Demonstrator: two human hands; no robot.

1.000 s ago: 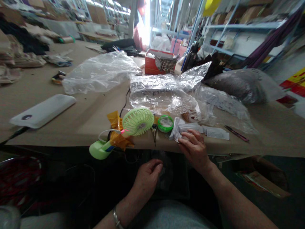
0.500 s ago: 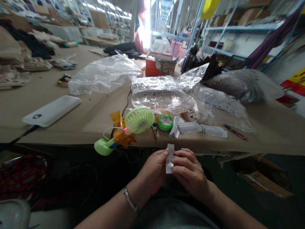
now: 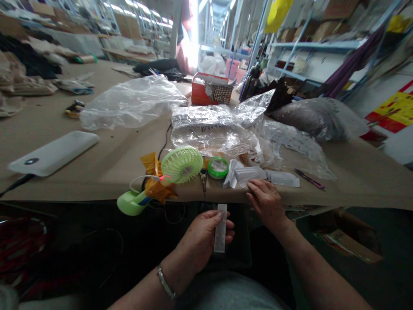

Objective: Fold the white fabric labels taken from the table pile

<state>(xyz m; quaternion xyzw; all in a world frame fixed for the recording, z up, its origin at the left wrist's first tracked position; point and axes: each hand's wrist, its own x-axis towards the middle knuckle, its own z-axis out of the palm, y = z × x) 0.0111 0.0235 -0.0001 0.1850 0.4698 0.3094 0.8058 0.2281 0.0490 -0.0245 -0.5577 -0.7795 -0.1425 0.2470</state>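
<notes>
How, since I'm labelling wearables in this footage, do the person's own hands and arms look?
The left hand and right hand are both without gloves, and no sleeve shows on either forearm. The left wrist wears a narrow, rounded, silver-coloured bracelet; nothing is visible on the right wrist.

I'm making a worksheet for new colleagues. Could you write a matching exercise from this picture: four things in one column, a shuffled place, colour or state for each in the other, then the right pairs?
Things:
1. fan
2. left hand
3. box
4. right hand

Descriptions:
A. at the near edge of the paper slips
B. light green
C. holding a pale strip
D. red, beyond the clear plastic

Right pairs: 1-B, 2-C, 3-D, 4-A
</notes>
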